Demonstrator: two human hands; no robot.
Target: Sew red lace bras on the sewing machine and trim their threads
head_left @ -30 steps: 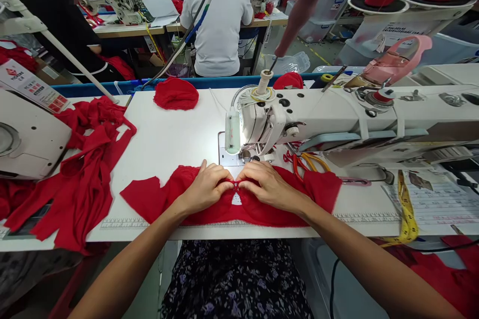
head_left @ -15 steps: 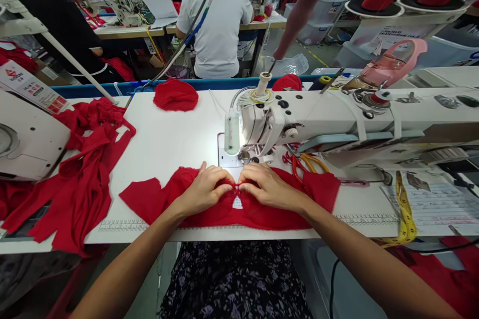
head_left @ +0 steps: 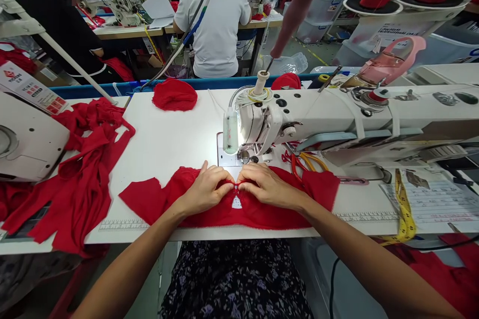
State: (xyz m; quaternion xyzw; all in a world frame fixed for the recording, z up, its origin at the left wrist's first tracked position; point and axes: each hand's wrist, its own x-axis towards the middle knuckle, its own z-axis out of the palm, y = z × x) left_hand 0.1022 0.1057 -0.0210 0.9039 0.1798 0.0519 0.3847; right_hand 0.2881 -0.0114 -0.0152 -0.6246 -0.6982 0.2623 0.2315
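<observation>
1. A red garment (head_left: 262, 214) is spread along the front edge of the white worktop (head_left: 179, 139), near the middle of that edge, its two ends laid out to either side of the hands.
2. The garment's centre is pinched by the left hand (head_left: 207, 187), thumb and forefinger closed on the cloth.
3. A matching pinch is made by the right hand (head_left: 271, 187), its thumb and forefinger closed on the same garment; the two sets of fingertips are held close together, just apart.
4. Below the fingertips, a small triangular opening is framed by red cloth, and the pale surface is seen through it.
5. Both hands are placed just in front of the needle end of a white sewing machine (head_left: 318, 109), whose arm is extended toward the worktop's right end.
6. Orange-handled scissors (head_left: 297, 164) are partly hidden under the machine's arm, beside the garment.
7. Red fabric strips (head_left: 90, 169) are heaped at the front left corner, and a rounded red piece (head_left: 174, 94) is set near the back edge.
8. At the front right corner, a yellow tape measure (head_left: 404, 209) is draped over a written sheet (head_left: 437, 197).
</observation>
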